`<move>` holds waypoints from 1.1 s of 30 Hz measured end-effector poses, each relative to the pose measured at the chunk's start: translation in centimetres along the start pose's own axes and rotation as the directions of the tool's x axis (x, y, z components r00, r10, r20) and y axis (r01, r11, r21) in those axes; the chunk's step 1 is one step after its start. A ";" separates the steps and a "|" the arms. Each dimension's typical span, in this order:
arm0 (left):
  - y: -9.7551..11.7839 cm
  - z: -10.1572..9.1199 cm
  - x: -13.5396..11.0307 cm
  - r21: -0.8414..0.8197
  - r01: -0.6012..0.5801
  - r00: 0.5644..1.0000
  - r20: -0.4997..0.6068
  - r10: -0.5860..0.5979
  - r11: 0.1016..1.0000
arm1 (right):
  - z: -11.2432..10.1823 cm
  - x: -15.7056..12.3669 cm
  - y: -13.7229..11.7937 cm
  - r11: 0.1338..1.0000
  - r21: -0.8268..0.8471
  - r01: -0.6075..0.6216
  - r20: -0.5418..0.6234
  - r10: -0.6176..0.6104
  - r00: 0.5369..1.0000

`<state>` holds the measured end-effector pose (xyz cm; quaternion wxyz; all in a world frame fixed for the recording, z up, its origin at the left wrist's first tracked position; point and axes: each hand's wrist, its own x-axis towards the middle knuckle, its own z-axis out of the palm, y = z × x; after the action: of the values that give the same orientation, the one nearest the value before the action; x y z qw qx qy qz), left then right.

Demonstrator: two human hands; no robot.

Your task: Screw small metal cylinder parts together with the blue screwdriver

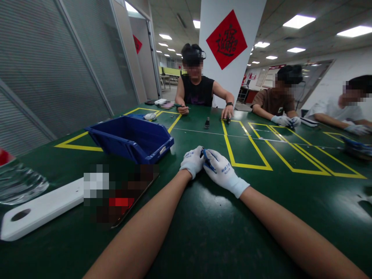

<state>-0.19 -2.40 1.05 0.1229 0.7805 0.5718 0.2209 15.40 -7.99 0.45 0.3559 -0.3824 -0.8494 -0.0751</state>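
My left hand (192, 161) and my right hand (218, 167) wear white work gloves with blue-coated palms. They meet fingertip to fingertip above the green table, both closed. A small dark object (202, 152) shows between the fingertips; most of it is hidden, and I cannot tell its kind. To the left of my hands stands a blue plastic bin (116, 143). Beyond my hands, a small dark bottle-like item (207, 123) stands upright on the table.
At the left lie a long white holed object (43, 213), a dark flat phone-like slab (136, 197) and a clear plastic bottle (23, 182). Yellow tape outlines (252, 166) mark the green table (215, 232). Several people sit across; one person's hand (227, 112) touches a small dark item.
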 end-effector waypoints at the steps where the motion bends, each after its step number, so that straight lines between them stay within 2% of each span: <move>1: -0.1 0.1 0.1 0.002 -0.005 1.000 -0.001 0.005 1.000 | 0.1 0.0 0.1 1.000 -0.007 0.008 0.005 -0.008 1.000; 7: -0.1 0.2 0.1 0.024 -0.016 1.000 -0.009 0.016 1.000 | -0.1 0.0 0.3 0.998 0.042 0.045 -0.081 -0.042 0.996; 9: 0.0 0.2 0.1 0.022 -0.015 1.000 -0.016 0.016 1.000 | -0.6 0.0 0.0 0.998 0.060 0.008 -0.164 0.002 0.986; 12: 0.1 0.2 0.0 0.018 -0.002 1.000 -0.030 0.003 1.000 | -1.3 0.1 -0.5 0.992 0.073 -0.099 -0.310 0.117 0.944; 14: 0.3 0.1 0.0 0.010 -0.002 1.000 -0.021 0.003 1.000 | -1.4 0.3 -0.7 0.986 0.085 -0.147 -0.341 0.167 0.925; 18: 0.4 0.0 0.0 0.001 0.010 1.000 -0.005 -0.010 1.000 | -0.9 1.0 -0.5 0.981 0.138 -0.137 -0.230 0.167 0.959; 25: -0.5 0.6 0.2 -0.060 -0.017 1.000 -0.014 0.016 0.998 | 0.1 1.1 0.1 0.977 0.195 -0.085 -0.041 0.094 0.995; 27: -0.9 0.7 0.4 -0.162 0.036 0.996 -0.070 -0.047 0.986 | 0.3 0.8 0.2 0.976 0.186 -0.115 -0.039 0.124 0.992; 29: -1.2 0.7 0.6 -0.326 0.088 0.980 -0.143 -0.141 0.941 | 0.4 0.5 0.6 0.965 0.162 -0.205 -0.033 0.213 0.976; 31: -1.2 0.5 0.8 -0.502 0.093 0.956 -0.195 -0.218 0.860 | 0.4 0.1 1.0 0.945 0.116 -0.307 0.065 0.301 0.951; 33: -0.7 0.1 0.9 -0.655 0.020 0.947 -0.229 -0.223 0.756 | 0.3 -0.3 1.4 0.938 0.049 -0.342 0.212 0.325 0.922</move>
<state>-0.54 -1.35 0.81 0.3113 0.6095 0.5226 0.5084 16.34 -7.06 -0.19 0.2920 -0.5116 -0.8057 0.0618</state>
